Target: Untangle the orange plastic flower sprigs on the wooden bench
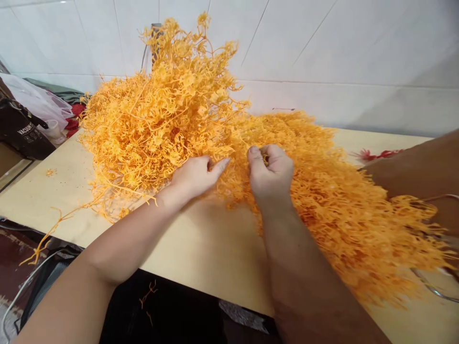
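Observation:
A tall heap of orange-yellow artificial plant sprigs (pixel 154 114) stands at the left and centre of the table. A second spread of orange sprigs (pixel 340 200) lies to the right, beside and beyond my right forearm. My left hand (pixel 201 174) is at the front of the left heap, its thumb pointing right and its other fingers hidden in the sprigs. My right hand (pixel 270 169) is closed, thumb against bent forefinger, at the near side of the right spread; a thin bit of orange stem shows in its curl.
The pale wooden table (pixel 215 239) meets a white tiled wall (pixel 287 48). A black box (pixel 25 126) and white netting (pixel 39 100) are at the left. Red strands (pixel 380 154) lie near a brown object (pixel 419 177) at the right. A loose sprig (pixel 53 229) overhangs the front edge.

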{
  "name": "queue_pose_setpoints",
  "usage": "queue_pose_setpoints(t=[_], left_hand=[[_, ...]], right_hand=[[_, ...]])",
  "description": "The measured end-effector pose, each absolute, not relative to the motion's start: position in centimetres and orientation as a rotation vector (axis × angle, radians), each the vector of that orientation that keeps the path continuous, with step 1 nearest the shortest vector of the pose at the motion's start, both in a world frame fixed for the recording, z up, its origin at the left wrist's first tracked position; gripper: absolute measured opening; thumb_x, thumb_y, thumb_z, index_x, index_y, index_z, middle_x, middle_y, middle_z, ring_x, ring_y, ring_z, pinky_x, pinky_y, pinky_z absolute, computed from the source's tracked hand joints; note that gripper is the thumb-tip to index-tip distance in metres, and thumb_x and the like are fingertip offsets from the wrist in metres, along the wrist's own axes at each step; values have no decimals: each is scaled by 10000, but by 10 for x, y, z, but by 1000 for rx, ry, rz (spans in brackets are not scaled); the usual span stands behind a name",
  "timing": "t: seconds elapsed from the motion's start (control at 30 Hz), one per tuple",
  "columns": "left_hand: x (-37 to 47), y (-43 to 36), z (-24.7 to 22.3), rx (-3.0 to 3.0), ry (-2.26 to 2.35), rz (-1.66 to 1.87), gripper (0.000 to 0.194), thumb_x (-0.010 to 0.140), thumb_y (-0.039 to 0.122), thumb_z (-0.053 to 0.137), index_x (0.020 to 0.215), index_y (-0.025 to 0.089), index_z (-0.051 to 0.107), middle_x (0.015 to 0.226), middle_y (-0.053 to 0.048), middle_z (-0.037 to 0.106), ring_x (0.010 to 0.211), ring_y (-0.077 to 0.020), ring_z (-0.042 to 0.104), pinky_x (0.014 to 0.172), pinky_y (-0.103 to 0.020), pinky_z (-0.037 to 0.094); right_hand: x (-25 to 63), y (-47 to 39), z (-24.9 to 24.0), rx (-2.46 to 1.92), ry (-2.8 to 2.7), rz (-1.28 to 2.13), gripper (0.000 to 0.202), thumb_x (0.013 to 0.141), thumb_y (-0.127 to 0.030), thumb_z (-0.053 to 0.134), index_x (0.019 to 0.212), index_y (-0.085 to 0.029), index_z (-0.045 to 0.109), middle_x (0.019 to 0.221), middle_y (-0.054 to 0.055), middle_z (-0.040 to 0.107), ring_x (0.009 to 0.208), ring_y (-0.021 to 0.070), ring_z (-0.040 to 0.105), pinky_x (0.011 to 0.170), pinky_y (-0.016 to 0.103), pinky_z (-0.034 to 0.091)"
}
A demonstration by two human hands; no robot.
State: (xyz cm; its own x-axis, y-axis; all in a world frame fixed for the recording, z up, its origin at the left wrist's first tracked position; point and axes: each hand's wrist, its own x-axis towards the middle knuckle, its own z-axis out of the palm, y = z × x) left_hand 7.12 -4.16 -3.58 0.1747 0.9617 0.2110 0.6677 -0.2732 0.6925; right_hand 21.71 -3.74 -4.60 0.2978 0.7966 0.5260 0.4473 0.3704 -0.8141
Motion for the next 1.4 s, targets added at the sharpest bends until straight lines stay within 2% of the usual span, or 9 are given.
queue_pose_setpoints(t=[0.2, 0.4, 0.53, 0.63, 0.73, 0.87, 1.0, 1.23, 1.4], left_hand=[[76, -47, -34, 1788, 1280, 1277, 306, 788, 494, 524, 778, 197, 453, 628, 15, 445, 681, -121, 467, 673, -252, 357], [80, -45, -35, 1493, 1041, 1543, 232, 792, 377, 576, 798, 198, 429, 633, 42, 388, 609, -69, 407, 612, -211, 337], [80, -48, -30, 1543, 908, 1261, 287, 840, 387, 490, 663, 162, 464, 578, 34, 427, 556, -56, 411, 583, -206, 348], [82, -46, -29, 1451, 859, 1102, 297, 851, 380, 460, 669, 149, 496, 605, 22, 497, 566, -55, 471, 570, -195, 375], [82, -42, -28, 1233, 853, 1106, 276, 860, 347, 452, 676, 147, 497, 606, 23, 495, 613, -57, 496, 598, -175, 401], [84, -41, -26, 948, 823, 1159, 226, 856, 223, 472, 645, 142, 454, 553, 45, 432, 556, -36, 446, 625, -168, 405], [85, -41, -27, 786, 884, 1152, 223, 872, 205, 440, 657, 148, 437, 528, 54, 426, 483, -37, 411, 573, -186, 393], [71, -28, -25, 736, 1040, 1076, 232, 917, 276, 331, 732, 168, 421, 553, 29, 541, 515, -80, 542, 574, -212, 415], [70, -27, -36, 1131, 1080, 774, 269, 871, 108, 391, 605, 145, 403, 445, 55, 464, 420, -44, 462, 532, -187, 353]], right_hand=[[212, -43, -44, -1147, -1402, 380, 349, 819, -397, 493, 570, -214, 330, 520, -44, 312, 480, 93, 296, 478, 263, 253], [203, -51, -37, -1085, -1516, 385, 355, 835, -390, 469, 573, -211, 310, 532, -48, 270, 498, 88, 283, 492, 261, 254], [202, -54, -35, -1068, -1535, 375, 337, 831, -384, 463, 572, -211, 332, 521, -41, 304, 494, 93, 299, 492, 265, 264], [199, -57, -32, -1058, -1620, 353, 336, 828, -362, 456, 557, -213, 324, 508, -32, 334, 495, 101, 328, 500, 271, 280], [192, -60, -32, -1058, -1749, 259, 330, 823, -340, 446, 553, -215, 304, 528, -17, 358, 522, 117, 364, 531, 287, 305], [187, -59, -34, -1074, -1878, 164, 270, 815, -309, 417, 579, -218, 321, 573, 6, 417, 564, 136, 409, 560, 295, 332], [188, -60, -32, -1104, -1935, 109, 278, 788, -289, 436, 564, -218, 289, 534, -11, 359, 534, 127, 372, 540, 288, 305], [157, -93, -21, -588, -2209, 580, 262, 798, -190, 389, 550, -191, 305, 528, -34, 376, 491, 71, 346, 489, 232, 283], [168, -74, -32, -893, -1757, 542, 194, 731, -208, 445, 553, -202, 369, 506, -29, 410, 500, 93, 402, 500, 249, 336]])
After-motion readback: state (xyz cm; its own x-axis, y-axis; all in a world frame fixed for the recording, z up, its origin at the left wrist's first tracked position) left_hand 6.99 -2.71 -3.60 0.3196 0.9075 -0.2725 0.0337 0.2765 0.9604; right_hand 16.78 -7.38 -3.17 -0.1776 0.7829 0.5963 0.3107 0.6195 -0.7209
